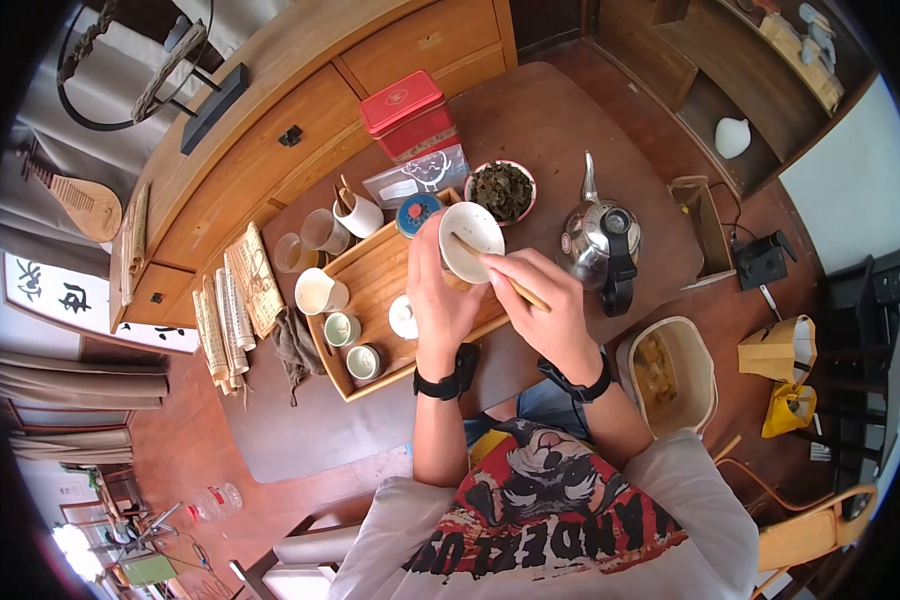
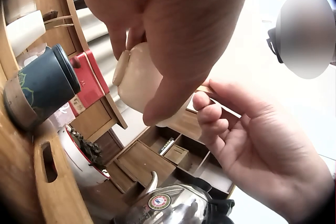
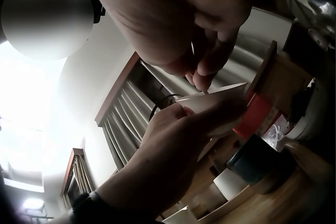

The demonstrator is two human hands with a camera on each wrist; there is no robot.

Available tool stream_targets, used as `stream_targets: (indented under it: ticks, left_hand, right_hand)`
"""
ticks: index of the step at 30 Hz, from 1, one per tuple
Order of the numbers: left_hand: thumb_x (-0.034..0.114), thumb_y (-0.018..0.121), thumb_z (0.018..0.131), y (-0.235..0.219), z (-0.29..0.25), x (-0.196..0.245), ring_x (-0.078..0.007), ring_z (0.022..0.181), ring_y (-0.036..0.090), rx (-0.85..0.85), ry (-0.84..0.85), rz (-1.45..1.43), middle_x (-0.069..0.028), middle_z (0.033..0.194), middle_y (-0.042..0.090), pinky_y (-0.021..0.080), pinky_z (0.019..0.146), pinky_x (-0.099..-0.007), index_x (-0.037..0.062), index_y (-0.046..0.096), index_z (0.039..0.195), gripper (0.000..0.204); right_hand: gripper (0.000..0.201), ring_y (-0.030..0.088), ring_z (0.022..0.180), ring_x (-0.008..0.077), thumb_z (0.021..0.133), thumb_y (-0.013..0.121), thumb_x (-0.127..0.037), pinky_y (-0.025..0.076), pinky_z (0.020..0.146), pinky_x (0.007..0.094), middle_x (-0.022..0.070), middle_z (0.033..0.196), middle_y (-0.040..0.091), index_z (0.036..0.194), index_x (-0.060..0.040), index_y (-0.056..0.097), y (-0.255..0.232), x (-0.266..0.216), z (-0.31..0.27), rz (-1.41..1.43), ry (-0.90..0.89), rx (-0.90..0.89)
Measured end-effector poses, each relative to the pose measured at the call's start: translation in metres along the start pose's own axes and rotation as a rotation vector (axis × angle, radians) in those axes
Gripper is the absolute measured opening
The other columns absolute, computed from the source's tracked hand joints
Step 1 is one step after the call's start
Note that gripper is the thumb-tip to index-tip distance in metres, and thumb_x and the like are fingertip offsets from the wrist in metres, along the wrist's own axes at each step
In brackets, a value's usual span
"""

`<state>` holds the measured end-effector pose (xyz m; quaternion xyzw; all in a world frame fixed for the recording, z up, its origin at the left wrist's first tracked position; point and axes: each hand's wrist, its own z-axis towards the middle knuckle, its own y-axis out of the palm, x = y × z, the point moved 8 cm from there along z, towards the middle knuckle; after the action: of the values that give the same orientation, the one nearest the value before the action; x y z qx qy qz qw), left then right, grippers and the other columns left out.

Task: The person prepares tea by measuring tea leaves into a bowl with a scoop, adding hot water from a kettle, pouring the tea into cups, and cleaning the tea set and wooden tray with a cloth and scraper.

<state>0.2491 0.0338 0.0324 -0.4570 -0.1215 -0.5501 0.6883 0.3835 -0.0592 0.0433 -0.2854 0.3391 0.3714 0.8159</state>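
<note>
My left hand (image 1: 438, 305) grips a white gaiwan bowl (image 1: 478, 228), tilted so that its inside faces the head camera. A few dark specks cling to the inner wall. With my right hand (image 1: 548, 308) I pinch a slim wooden stick (image 1: 528, 294), its far end inside the bowl. In the left wrist view the bowl's foot (image 2: 122, 67) shows, fingers and thumb around its side. Below, a white lid (image 1: 403, 318) lies on the wooden tea tray (image 1: 375, 268). Beyond the bowl in my left hand stands a dish of dark wet tea leaves (image 1: 503, 192).
A steel kettle (image 1: 598, 238) stands to the right. On the tray are a white pitcher (image 1: 320, 292), two small cups (image 1: 341, 329) and a blue lidded jar (image 1: 416, 214). Behind are a red tin (image 1: 405, 115) and a tool holder (image 1: 360, 215). A waste bin (image 1: 685, 385) stands on the floor.
</note>
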Motion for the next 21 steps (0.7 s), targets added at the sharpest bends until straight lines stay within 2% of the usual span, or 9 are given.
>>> stream_targets:
  ticks: [3,5,10,12,15,17,21]
  left_hand:
    - [0.003,0.096,0.074,-0.003,0.002,-0.001,-0.0379,0.146,0.062,0.025,-0.030,0.005,-0.0209,0.153,0.065,0.052,0.118,-0.0464,0.0017,0.059,0.150,0.085]
    - [0.002,0.096,0.073,-0.005,0.003,-0.002,-0.0420,0.132,0.066,0.041,-0.031,0.024,-0.0198,0.143,0.067,0.055,0.111,-0.0484,0.0027,0.058,0.150,0.086]
    - [0.004,0.097,0.073,-0.003,0.001,-0.003,-0.0408,0.131,0.067,0.051,-0.033,0.029,-0.0197,0.141,0.067,0.055,0.111,-0.0476,0.0026,0.059,0.150,0.086]
    - [0.005,0.098,0.073,-0.004,0.002,-0.001,-0.0404,0.131,0.067,0.055,-0.029,0.023,-0.0198,0.140,0.068,0.055,0.110,-0.0474,0.0024,0.059,0.149,0.086]
    - [0.006,0.098,0.073,-0.007,0.004,0.002,-0.0402,0.130,0.067,0.049,-0.035,0.005,-0.0199,0.140,0.068,0.055,0.110,-0.0472,0.0020,0.058,0.150,0.086]
    - [0.006,0.097,0.072,-0.007,0.004,-0.006,-0.0351,0.135,0.069,0.033,-0.119,0.017,-0.0190,0.149,0.069,0.055,0.115,-0.0450,0.0020,0.059,0.152,0.089]
    - [0.004,0.097,0.074,-0.005,0.004,-0.001,-0.0406,0.129,0.068,0.042,-0.061,0.024,-0.0203,0.139,0.068,0.056,0.109,-0.0470,0.0019,0.058,0.150,0.086]
  right_hand:
    - [0.026,0.073,0.088,0.0314,0.096,0.079,0.002,0.059,0.075,0.0405,0.0132,0.101,0.074,0.122,-0.0012,0.078,-0.005,0.003,0.001,-0.060,-0.048,-0.007]
    - [0.026,0.072,0.088,0.0310,0.096,0.079,0.002,0.059,0.076,0.0408,0.0130,0.102,0.073,0.122,-0.0008,0.078,-0.007,-0.001,0.001,-0.103,-0.080,-0.025]
    - [0.027,0.070,0.089,0.0300,0.095,0.078,0.003,0.059,0.076,0.0415,0.0123,0.103,0.072,0.122,0.0007,0.077,-0.003,-0.006,0.002,-0.083,-0.138,-0.075]
    - [0.028,0.072,0.087,0.0311,0.093,0.077,0.010,0.060,0.075,0.0393,0.0142,0.102,0.076,0.120,0.0026,0.078,0.000,-0.007,0.004,-0.071,-0.151,-0.090]
    - [0.029,0.072,0.088,0.0309,0.092,0.077,0.010,0.059,0.074,0.0388,0.0141,0.102,0.076,0.120,0.0026,0.078,-0.004,-0.005,0.004,-0.115,-0.153,-0.083]
    - [0.028,0.071,0.088,0.0304,0.093,0.078,0.007,0.059,0.075,0.0400,0.0131,0.102,0.073,0.121,0.0020,0.077,-0.008,-0.008,0.005,-0.134,-0.158,-0.075]
    - [0.030,0.070,0.088,0.0301,0.094,0.079,0.004,0.059,0.075,0.0414,0.0121,0.103,0.071,0.123,0.0009,0.077,-0.008,-0.008,0.004,-0.093,-0.163,-0.052]
